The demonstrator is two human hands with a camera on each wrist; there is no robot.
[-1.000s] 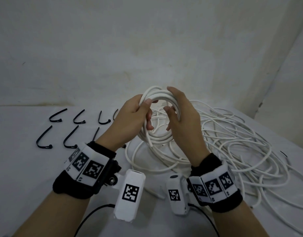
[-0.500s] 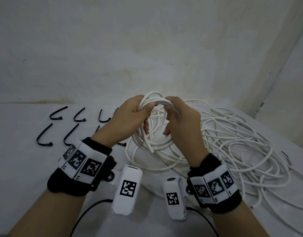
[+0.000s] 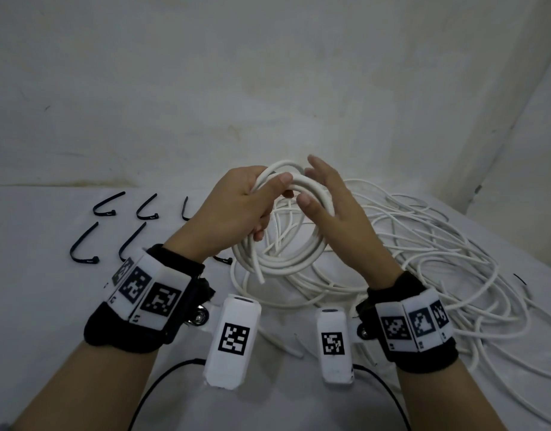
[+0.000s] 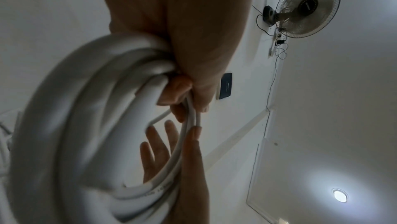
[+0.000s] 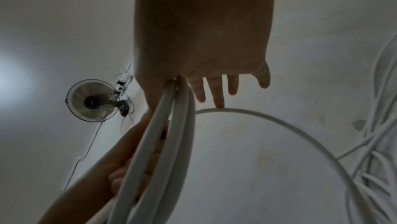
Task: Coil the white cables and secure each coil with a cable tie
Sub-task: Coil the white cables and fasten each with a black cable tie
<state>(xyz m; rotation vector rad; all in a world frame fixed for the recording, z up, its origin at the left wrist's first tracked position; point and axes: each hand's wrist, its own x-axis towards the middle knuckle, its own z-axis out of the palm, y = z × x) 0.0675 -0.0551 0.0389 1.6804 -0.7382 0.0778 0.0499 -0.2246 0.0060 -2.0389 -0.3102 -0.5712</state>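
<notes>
A coil of white cable (image 3: 283, 259) hangs above the table, and my left hand (image 3: 246, 206) grips its top with fingers and thumb curled round the strands. The left wrist view shows the same coil (image 4: 92, 125) bunched in that grip. My right hand (image 3: 333, 206) is beside the coil's right side with fingers spread straight; the coil strands (image 5: 163, 151) run across its palm near the thumb. A cut end (image 3: 261, 279) dangles at the coil's bottom. Several black cable ties (image 3: 83, 247) lie in rows at the left.
A big loose tangle of white cable (image 3: 439, 269) covers the table's right half, with one strand arching (image 5: 290, 134) toward the coil. The white wall (image 3: 268, 88) stands close behind; a corner closes the right side. Thin black cords (image 3: 162, 377) run near the front edge.
My right hand has let go of the coil's top and spread its fingers. The coil sank a little, then rose again, still in my left hand's grip.
</notes>
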